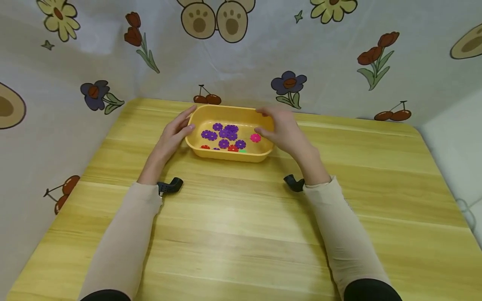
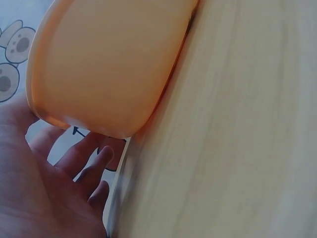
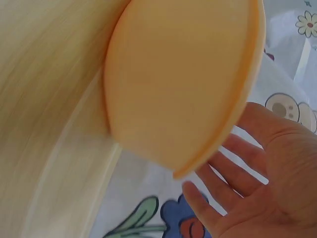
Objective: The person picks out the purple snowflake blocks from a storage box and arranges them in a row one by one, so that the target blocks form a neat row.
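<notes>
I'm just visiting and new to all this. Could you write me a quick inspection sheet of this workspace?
Surface: a wooden-looking table with pale streaks of grain.
Job's things: a yellow tray holding flower-shaped pieces: many purple pieces, some red pieces, a pink piece and a partly hidden green piece.
Clutter: nothing seen.
Hands: the left hand and right hand hold the tray's two ends, thumbs over the rim.
Cables: none certain; a thin pale loop beyond the table's right edge may be a cord.
Surroundings: a pale sheet printed with flowers and cherries behind the table.
</notes>
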Demonstrator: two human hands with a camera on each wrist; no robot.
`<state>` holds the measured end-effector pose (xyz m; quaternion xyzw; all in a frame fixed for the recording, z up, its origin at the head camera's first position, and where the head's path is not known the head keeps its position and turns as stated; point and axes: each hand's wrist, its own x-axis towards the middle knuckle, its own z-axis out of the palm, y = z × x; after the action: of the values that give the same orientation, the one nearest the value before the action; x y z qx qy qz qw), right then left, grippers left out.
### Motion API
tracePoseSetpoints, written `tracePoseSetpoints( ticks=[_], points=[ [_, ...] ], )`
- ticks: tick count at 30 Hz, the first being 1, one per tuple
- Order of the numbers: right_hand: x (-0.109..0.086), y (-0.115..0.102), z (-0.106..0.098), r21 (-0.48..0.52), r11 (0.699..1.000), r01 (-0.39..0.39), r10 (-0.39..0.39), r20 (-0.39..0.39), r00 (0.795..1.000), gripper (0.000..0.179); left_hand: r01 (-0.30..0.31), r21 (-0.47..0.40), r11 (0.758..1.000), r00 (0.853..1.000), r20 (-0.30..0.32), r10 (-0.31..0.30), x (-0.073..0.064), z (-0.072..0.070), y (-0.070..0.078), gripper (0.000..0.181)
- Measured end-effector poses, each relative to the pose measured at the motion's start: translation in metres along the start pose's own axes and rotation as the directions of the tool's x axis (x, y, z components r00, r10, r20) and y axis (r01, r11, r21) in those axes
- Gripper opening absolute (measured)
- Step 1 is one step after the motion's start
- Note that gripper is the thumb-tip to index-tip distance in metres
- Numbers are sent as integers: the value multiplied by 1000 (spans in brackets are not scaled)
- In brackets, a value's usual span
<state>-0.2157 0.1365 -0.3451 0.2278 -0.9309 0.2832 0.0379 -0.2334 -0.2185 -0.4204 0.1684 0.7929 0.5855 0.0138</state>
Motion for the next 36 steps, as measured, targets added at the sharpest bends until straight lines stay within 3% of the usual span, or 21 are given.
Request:
tracePoseSetpoints(
  ticks=[10,21,36],
  points=[
    [23,-15,25,33,999,-29,21,212,977,52,-15,-9,1000,1000,-5,15,-1,2,0,54],
    [32,-30,39,-6,998,-64,62,328,943,51,-14,-31,999,1000,-16,13,-1,2,2,54],
    [31,-29,46,10,999,-51,45,313,949,35,-11,-7,1000,999,-40,11,0,3,3,53]
  ],
)
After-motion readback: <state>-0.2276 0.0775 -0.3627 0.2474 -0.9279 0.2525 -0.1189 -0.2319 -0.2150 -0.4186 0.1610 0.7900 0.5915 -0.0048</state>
